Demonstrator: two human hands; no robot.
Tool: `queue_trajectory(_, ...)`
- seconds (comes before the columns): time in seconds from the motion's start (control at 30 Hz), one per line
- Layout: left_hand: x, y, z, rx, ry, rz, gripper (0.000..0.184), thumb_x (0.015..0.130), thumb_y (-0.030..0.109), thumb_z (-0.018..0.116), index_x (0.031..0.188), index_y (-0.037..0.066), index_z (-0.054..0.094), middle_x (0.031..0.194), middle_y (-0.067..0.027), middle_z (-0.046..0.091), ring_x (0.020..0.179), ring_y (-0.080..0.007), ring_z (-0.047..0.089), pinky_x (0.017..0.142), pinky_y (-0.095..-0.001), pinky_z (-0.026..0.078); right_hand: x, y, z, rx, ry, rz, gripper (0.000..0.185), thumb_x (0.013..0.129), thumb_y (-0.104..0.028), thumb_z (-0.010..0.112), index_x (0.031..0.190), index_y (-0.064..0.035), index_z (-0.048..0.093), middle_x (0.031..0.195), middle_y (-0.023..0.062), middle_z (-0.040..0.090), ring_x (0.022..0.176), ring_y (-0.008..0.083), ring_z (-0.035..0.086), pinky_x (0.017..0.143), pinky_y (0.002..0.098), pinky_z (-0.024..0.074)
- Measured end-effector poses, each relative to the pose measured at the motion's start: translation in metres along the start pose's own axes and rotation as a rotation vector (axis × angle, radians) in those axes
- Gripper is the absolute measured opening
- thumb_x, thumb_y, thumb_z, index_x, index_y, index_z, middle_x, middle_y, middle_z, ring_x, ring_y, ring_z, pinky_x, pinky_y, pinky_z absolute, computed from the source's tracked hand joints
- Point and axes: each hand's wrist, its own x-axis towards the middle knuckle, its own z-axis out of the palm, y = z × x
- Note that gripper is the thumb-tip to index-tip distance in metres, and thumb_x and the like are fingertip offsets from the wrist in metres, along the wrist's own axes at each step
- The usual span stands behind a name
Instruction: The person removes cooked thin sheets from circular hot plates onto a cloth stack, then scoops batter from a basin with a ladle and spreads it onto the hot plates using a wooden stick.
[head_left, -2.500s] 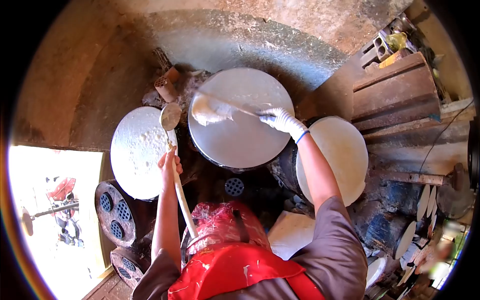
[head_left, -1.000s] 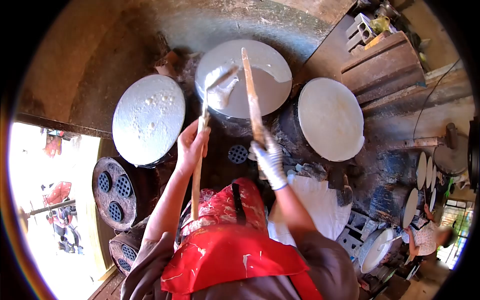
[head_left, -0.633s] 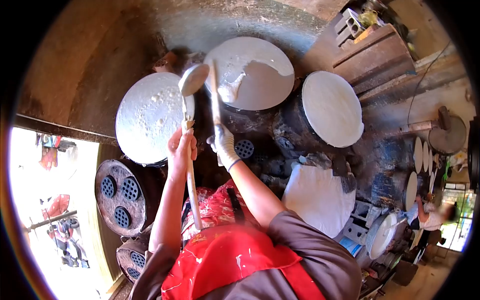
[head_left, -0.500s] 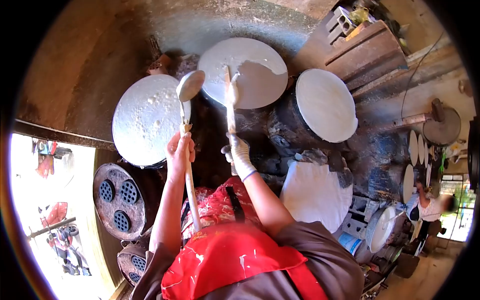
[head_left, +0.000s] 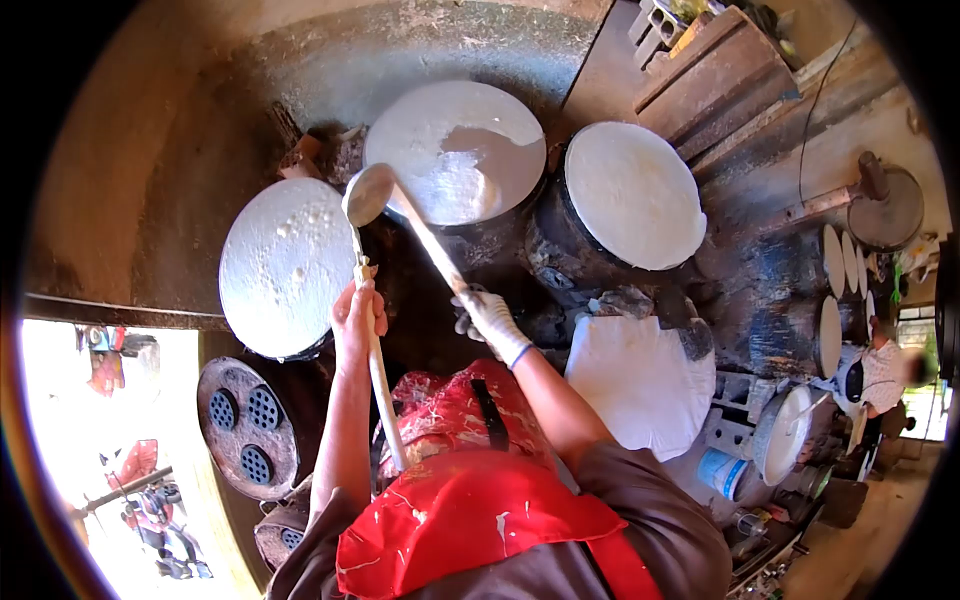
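My bare left hand (head_left: 357, 315) is closed round the long pale handle of a ladle (head_left: 370, 194), whose bowl is raised between two round griddles. My right hand (head_left: 487, 318), in a striped glove, grips a wooden stick (head_left: 430, 244) that slants up to the left, its tip beside the ladle bowl. Behind them the middle griddle (head_left: 420, 125) carries white batter, with a greyer patch at its right part. Bubbles dot the white layer on the left griddle (head_left: 280, 260). A smooth white layer covers the right griddle (head_left: 635, 195).
A drum with perforated briquettes (head_left: 246, 425) stands at lower left. White cloth (head_left: 640, 380) lies right of my arm. Concrete blocks, a blue-and-white bucket (head_left: 721, 473) and a pan of white liquid (head_left: 783, 436) are at lower right. Another person (head_left: 882, 375) is at the far right.
My gloved hand has moved from over the middle griddle down towards my body, and the stick now slants towards the ladle. The ladle bowl stays raised. The view has shifted.
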Motion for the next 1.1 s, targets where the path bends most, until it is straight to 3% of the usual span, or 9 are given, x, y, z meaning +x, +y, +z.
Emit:
queue_trajectory(0.1,0.0,-0.004,0.005,0.006,0.029,-0.015,0.032,0.088,0.021,0.049,0.111,0.0,0.051,0.059,-0.0004,0.043,0.04,-0.0076,0.038,0.036,-0.0202,0.031,-0.019,-0.035,-0.052,-0.034,0.015,0.158,0.047,0.085,-0.049,0.048,0.09,-0.0024,0.058,0.051,0.0053,0.055,0.033,0.0075,0.041,0.031,0.0204,0.0276)
queue_trajectory(0.4,0.004,-0.011,0.032,-0.112,0.057,-0.046,0.035,0.09,0.023,0.046,0.116,0.0,0.047,0.06,0.0,0.04,0.041,-0.0073,0.037,0.038,-0.0214,0.031,0.023,-0.072,-0.167,-0.097,0.001,0.121,0.048,0.085,-0.049,0.046,0.088,-0.0023,0.057,0.054,0.0073,0.057,0.031,0.0083,0.04,0.028,0.0212,0.0298)
queue_trajectory(0.53,0.005,-0.009,0.05,-0.119,0.074,-0.071,0.035,0.09,0.025,0.046,0.115,0.002,0.047,0.062,0.0011,0.04,0.041,-0.0047,0.033,0.038,-0.0192,0.027,0.009,-0.097,-0.156,-0.205,0.141,0.064,0.057,0.086,-0.052,0.043,0.092,0.0024,0.058,0.05,0.0084,0.057,0.032,0.0102,0.044,0.03,0.0226,0.0319)
queue_trajectory(0.57,0.006,-0.009,0.056,-0.137,0.083,-0.09,0.035,0.089,0.026,0.046,0.115,0.002,0.047,0.062,0.0014,0.039,0.041,-0.0045,0.032,0.038,-0.019,0.027,0.006,-0.084,-0.152,-0.245,0.049,-0.009,0.057,0.086,-0.052,0.042,0.091,0.0021,0.059,0.05,0.009,0.057,0.033,0.0109,0.046,0.031,0.0239,0.033)
queue_trajectory(0.63,0.008,-0.009,0.063,-0.144,0.095,-0.116,0.035,0.089,0.026,0.046,0.115,0.002,0.047,0.062,0.0017,0.039,0.041,-0.0044,0.032,0.038,-0.0188,0.027,0.01,-0.073,-0.154,-0.362,-0.028,0.084,0.057,0.087,-0.052,0.04,0.091,0.0016,0.06,0.05,0.0089,0.057,0.033,0.011,0.046,0.031,0.0238,0.0335)
queue_trajectory(0.77,0.012,-0.012,0.076,-0.147,0.082,-0.131,0.039,0.089,0.026,0.046,0.118,0.0,0.043,0.06,0.0014,0.038,0.04,-0.005,0.033,0.037,-0.0191,0.028,0.033,-0.081,-0.192,-0.379,0.083,-0.077,0.055,0.088,-0.05,0.038,0.09,0.0007,0.061,0.048,0.0077,0.057,0.033,0.0126,0.048,0.034,0.0266,0.0383)
queue_trajectory(0.9,0.018,-0.017,0.089,-0.181,0.096,-0.138,0.038,0.089,0.026,0.046,0.118,0.002,0.044,0.061,0.002,0.038,0.041,-0.0043,0.031,0.037,-0.0178,0.026,-0.017,-0.042,-0.157,-0.605,-0.196,-0.035,0.043,0.089,-0.043,0.041,0.081,-0.0062,0.063,0.049,0.0074,0.056,0.037,0.0155,0.051,0.041,0.0311,0.0417)
queue_trajectory(0.97,0.02,-0.018,0.092,-0.167,0.115,-0.139,0.037,0.089,0.025,0.046,0.118,0.002,0.044,0.061,0.0022,0.037,0.04,-0.0045,0.031,0.035,-0.0177,0.026,-0.01,-0.035,-0.174,-0.59,-0.14,-0.017,0.051,0.089,-0.047,0.039,0.083,-0.0024,0.062,0.046,0.0061,0.053,0.033,0.012,0.045,0.035,0.0263,0.0364)
queue_trajectory(1.1,0.02,-0.017,0.089,-0.207,0.087,-0.161,0.036,0.088,0.025,0.046,0.119,0.005,0.044,0.06,0.0023,0.036,0.04,-0.0052,0.032,0.034,-0.0185,0.026,0.024,-0.071,-0.215,-0.481,0.002,0.027,0.05,0.087,-0.048,0.043,0.075,-0.0019,0.06,0.047,0.0072,0.055,0.034,0.0131,0.047,0.034,0.0269,0.0363)
